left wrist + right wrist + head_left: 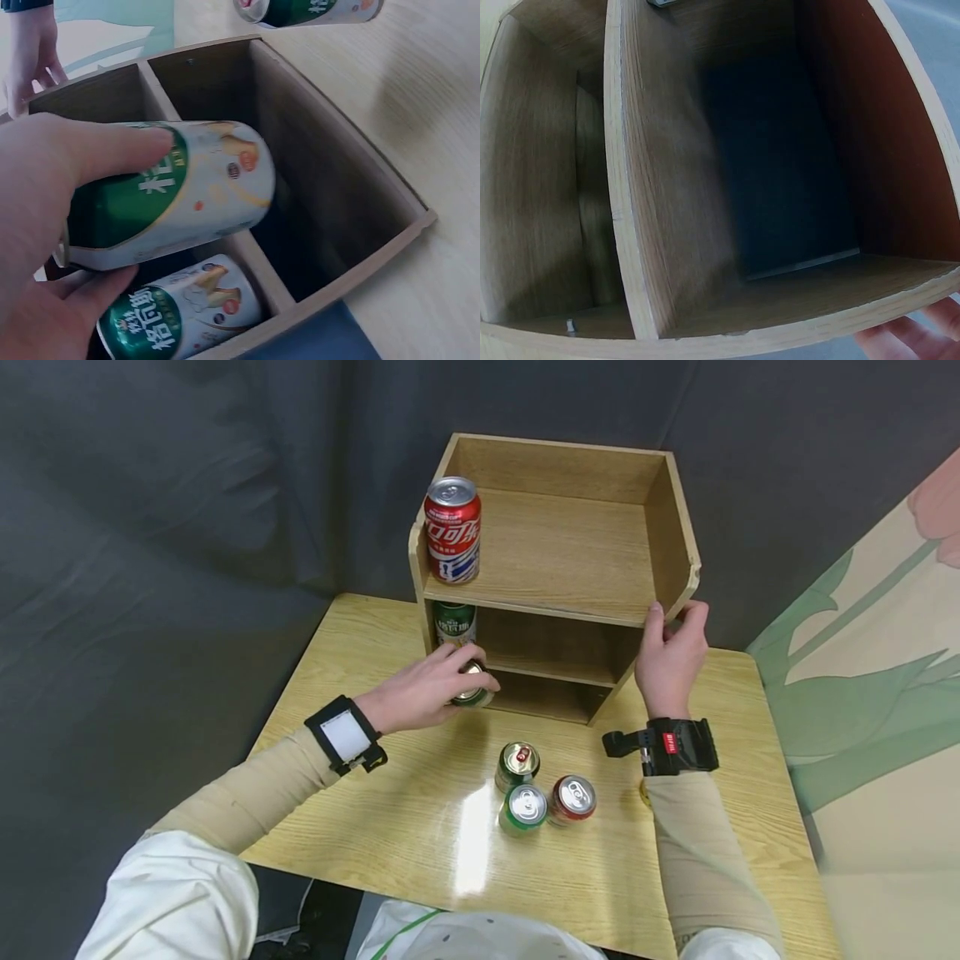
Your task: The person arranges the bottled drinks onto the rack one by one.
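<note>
My left hand [427, 689] grips a green and white drink can [217, 180], thumb on one side and fingers on the other. It holds the can in front of the wooden shelf [562, 547], near the left end of the middle level. A matching green and white can [454, 620] stands inside that level at the far left. On the top level, at its left front corner, stands a red cola can [453, 531]. With thumb and fingers, my right hand [670, 660] holds the shelf's right side just below the top level.
Before the shelf, a dark green can [517, 765], a lighter green can [523, 810] and a red can [573, 799] stand close together on the wooden table [390, 827]. A small yellow thing [644, 792] is partly hidden by the right sleeve. Dark curtain hangs behind.
</note>
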Action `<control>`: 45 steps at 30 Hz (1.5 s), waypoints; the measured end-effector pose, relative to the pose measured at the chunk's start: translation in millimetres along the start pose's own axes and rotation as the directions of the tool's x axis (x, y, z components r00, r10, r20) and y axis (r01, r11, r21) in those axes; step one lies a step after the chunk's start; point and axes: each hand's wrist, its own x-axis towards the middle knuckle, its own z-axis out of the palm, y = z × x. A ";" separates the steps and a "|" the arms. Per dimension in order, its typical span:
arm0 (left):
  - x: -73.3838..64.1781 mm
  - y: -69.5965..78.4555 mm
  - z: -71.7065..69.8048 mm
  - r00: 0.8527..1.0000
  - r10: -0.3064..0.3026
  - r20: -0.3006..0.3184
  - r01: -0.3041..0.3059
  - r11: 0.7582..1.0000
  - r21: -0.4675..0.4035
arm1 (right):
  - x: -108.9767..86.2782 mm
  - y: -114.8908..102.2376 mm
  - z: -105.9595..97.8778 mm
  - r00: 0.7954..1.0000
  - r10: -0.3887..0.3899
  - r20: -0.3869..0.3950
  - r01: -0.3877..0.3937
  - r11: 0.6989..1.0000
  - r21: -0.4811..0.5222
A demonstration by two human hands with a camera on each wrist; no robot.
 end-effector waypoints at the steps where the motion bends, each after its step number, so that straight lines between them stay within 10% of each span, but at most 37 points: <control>1: 1.6 1.0 -1.4 1.000 0.008 -0.012 -0.008 1.000 0.013 | -0.1 0.6 0.1 1.000 -0.001 -0.001 0.001 1.000 0.001; 11: 18.9 4.9 -5.1 0.987 0.081 -0.139 -0.070 0.994 0.081 | -0.4 3.5 0.1 1.000 -0.009 -0.008 0.009 1.000 0.007; 24: 31.6 -11.5 1.5 0.979 0.037 -0.202 0.001 0.983 0.184 | -1.1 2.9 2.7 1.000 0.003 -0.001 -0.003 1.000 0.012; 45: 44.7 -17.9 3.5 0.991 0.023 -0.129 0.001 0.983 0.182 | -0.5 -0.7 0.4 1.000 0.013 0.006 -0.013 1.000 0.010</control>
